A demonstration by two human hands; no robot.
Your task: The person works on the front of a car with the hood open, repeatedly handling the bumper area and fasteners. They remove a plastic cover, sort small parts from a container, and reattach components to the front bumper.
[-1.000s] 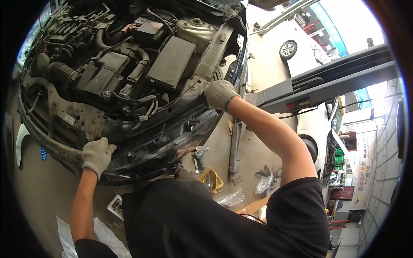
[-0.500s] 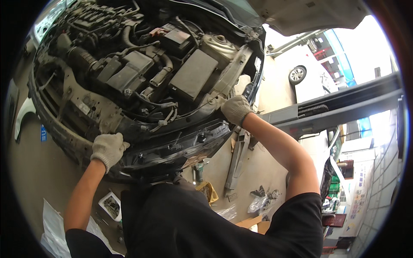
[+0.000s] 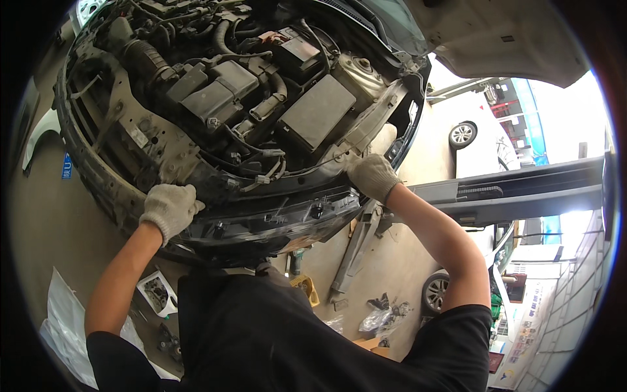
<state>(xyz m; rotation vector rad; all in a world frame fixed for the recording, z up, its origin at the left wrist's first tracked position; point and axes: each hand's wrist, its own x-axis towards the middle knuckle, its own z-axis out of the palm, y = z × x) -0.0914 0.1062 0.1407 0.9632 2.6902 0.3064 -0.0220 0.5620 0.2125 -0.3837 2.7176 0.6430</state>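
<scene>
A dark headlight assembly (image 3: 281, 219) with a clear lens sits at the front corner of the car, below the engine bay. My left hand (image 3: 171, 210), in a pale knitted glove, is closed around its inner end, beside the metal front panel (image 3: 147, 147). At the outer end, next to the fender (image 3: 410, 140), my gloved right hand (image 3: 373, 178) is closed on the headlight's corner; its fingertips are partly hidden. Behind the headlight runs wiring with a connector (image 3: 261, 178).
A black box cover (image 3: 317, 112) and a battery (image 3: 300, 51) lie in the engine bay. The raised hood (image 3: 503, 39) hangs at upper right. A grey lift arm (image 3: 356, 251) stands by the car. On the floor are a white tray (image 3: 171, 306), a yellow bin (image 3: 311, 287) and plastic sheeting (image 3: 68, 326).
The view has shifted, so the car appears further right and slightly higher. Both hands stay at the two ends of the headlight.
</scene>
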